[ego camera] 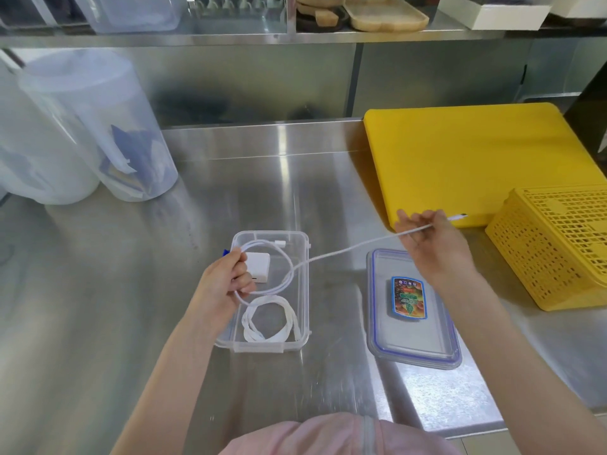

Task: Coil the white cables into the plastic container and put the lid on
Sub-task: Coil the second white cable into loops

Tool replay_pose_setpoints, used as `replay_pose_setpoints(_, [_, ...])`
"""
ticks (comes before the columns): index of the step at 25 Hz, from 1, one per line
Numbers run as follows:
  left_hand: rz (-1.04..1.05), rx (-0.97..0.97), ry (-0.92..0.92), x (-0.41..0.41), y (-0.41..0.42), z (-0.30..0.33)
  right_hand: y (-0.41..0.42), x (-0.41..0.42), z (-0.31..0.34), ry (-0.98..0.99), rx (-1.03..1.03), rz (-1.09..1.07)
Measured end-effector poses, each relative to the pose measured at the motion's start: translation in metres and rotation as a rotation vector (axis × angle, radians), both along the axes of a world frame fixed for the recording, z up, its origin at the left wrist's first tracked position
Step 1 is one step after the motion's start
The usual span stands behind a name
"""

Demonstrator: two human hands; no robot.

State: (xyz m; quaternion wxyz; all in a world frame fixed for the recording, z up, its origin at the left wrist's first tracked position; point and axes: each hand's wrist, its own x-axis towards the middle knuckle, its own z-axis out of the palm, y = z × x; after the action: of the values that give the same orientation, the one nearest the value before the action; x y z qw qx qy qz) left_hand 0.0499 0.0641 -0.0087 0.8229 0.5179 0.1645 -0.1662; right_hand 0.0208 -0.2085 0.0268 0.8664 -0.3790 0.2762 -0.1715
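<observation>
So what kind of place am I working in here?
Most likely a commercial kitchen or food-prep area: a stainless steel counter with a steel backsplash, a yellow cutting board lying on it, and wooden trays on the steel shelf above.

I see left hand (226, 280) gripping cable loops (279, 267) over the container (303, 323) — right hand (433, 244) pinches cable end, lid (437, 343) beside on steel table (131, 290).

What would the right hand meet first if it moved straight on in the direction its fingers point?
The right hand points up and left, toward the back of the steel counter. The way looks free up to the back wall; the yellow cutting board lies just beside this line, though depth is unclear.
</observation>
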Motion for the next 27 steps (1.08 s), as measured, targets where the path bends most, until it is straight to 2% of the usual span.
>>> replay_pose_setpoints(2, [-0.013, -0.012, 0.014, -0.001, 0.004, -0.003, -0.017, 0.001, 0.005, -0.02, 0.055, -0.078])
replay_pose_setpoints(4, [-0.041, 0.002, 0.006, -0.004, 0.002, -0.005, -0.024, 0.001, 0.007, -0.009, -0.074, -0.075])
replay_pose_setpoints(7, [-0.13, 0.099, -0.067, -0.007, -0.004, -0.002, -0.018, 0.002, 0.008, 0.058, -0.397, 0.042])
replay_pose_setpoints(10, [-0.313, 0.258, -0.195, -0.011, -0.006, 0.009, -0.004, 0.007, 0.006, 0.279, -0.71, 0.28])
replay_pose_setpoints(11, [-0.382, 0.302, -0.244, -0.013, -0.007, 0.013, 0.002, 0.006, 0.005, 0.324, -0.872, 0.364])
replay_pose_setpoints(14, [-0.546, 0.388, -0.353, -0.019, -0.013, 0.027, 0.023, -0.006, 0.003, 0.229, -1.35, 0.607])
replay_pose_setpoints(16, [-0.584, 0.416, -0.389, -0.022, -0.02, 0.036, 0.034, -0.012, -0.001, 0.143, -1.515, 0.789])
replay_pose_setpoints(18, [-0.556, 0.407, -0.39, -0.022, -0.027, 0.042, 0.044, -0.015, -0.007, 0.103, -1.519, 0.913])
replay_pose_setpoints(21, [-0.489, 0.398, -0.346, -0.02, -0.035, 0.043, 0.057, -0.024, -0.005, 0.085, -1.244, 0.952])
replay_pose_setpoints(23, [-0.479, 0.404, -0.329, -0.021, -0.038, 0.041, 0.063, -0.03, 0.001, 0.029, -1.14, 0.988])
replay_pose_setpoints(27, [-0.428, 0.379, -0.313, -0.023, -0.046, 0.037, 0.072, -0.034, 0.003, -0.046, -1.291, 0.939])
